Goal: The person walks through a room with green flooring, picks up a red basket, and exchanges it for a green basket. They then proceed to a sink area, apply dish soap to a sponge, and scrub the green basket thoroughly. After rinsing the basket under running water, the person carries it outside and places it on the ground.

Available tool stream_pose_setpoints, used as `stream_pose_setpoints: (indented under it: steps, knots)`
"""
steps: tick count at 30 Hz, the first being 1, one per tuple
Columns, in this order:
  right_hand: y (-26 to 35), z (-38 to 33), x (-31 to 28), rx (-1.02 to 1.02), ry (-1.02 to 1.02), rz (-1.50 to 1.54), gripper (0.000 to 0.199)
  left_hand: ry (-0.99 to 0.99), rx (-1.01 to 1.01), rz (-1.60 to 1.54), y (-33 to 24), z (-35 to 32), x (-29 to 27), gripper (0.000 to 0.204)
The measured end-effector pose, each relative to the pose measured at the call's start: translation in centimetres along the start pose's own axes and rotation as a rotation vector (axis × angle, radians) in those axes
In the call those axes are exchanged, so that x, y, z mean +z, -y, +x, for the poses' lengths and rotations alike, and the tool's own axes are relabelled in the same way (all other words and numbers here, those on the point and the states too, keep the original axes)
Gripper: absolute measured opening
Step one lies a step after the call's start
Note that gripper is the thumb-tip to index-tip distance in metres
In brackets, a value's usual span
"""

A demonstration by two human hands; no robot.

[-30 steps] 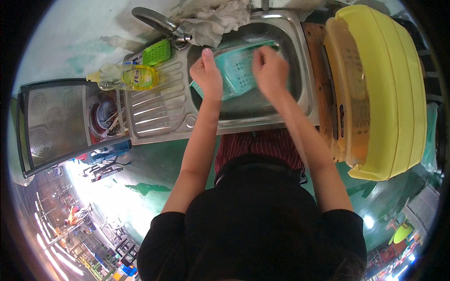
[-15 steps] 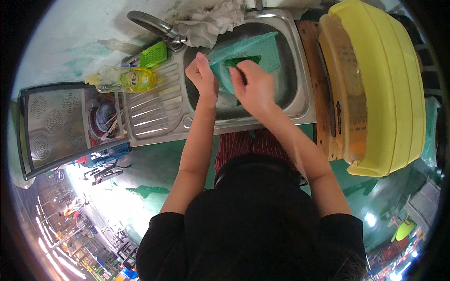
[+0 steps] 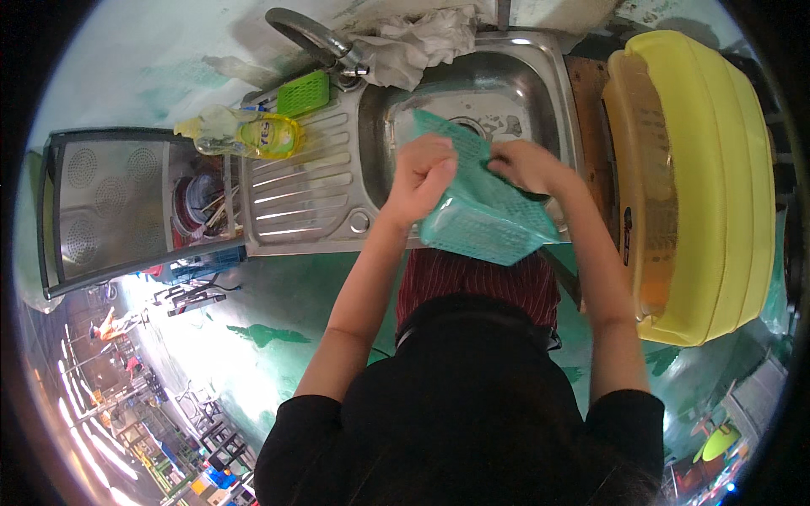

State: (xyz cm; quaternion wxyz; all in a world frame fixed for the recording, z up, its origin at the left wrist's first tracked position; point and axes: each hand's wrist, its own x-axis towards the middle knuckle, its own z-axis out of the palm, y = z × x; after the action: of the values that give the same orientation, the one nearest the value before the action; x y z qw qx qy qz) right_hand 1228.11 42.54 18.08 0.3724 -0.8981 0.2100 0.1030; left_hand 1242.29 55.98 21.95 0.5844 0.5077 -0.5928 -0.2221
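A turquoise perforated plastic basket (image 3: 481, 232) is tilted over the front edge of the steel sink (image 3: 553, 76). My left hand (image 3: 424, 179) is closed around the basket's left rim. Against the basket's right part, my right hand (image 3: 530, 169) is closed with curled fingers, and a dark green scouring pad (image 3: 535, 196) shows at its lower edge. Most of the pad is hidden under that hand. Behind the basket, the drain and wet floor of the basin are visible.
A curved faucet (image 3: 316, 38) and crumpled whitish cloth (image 3: 422, 46) sit behind the basin. On the left drainboard (image 3: 299, 185) lie a yellow dish-soap bottle (image 3: 249, 133) and a lime green holder (image 3: 304, 94). Large yellow tubs (image 3: 717, 185) stand at the right; a dark-framed rack (image 3: 110, 202) is far left.
The basket has come out of the basin toward me and turned, with my left hand still on it. My right hand has moved right and nearer, and the scouring pad is more covered.
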Motion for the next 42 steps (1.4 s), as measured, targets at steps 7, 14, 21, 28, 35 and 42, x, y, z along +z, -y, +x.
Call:
stream_pose_setpoints:
  steps: [7,14,21,28,35,42]
  knots:
    - [-2.9,4.6,6.5,0.162,0.652,0.443,0.034,-0.068,-0.052,0.044,0.9,0.7,0.4,0.023]
    - [-0.2,1.5,2.2,-0.155,0.790,0.520,0.041,-0.116,-0.020,-0.015,3.2,-0.9,0.1,0.023]
    - [4.7,2.4,4.1,0.071,0.517,1.630,0.028,-0.111,0.131,0.073,2.2,-0.8,-1.2,0.025]
    - [2.9,9.6,5.5,0.183,-0.465,1.722,0.017,-0.013,0.131,0.082,-0.7,-1.1,0.0,0.034]
    - [4.4,10.4,2.6,-0.296,-0.448,0.870,0.018,-0.163,-0.008,-0.055,3.2,-2.2,0.4,0.018]
    - [3.8,8.9,1.6,-0.216,-0.049,0.881,0.018,-0.243,0.024,-0.093,2.8,-2.3,0.6,0.032]
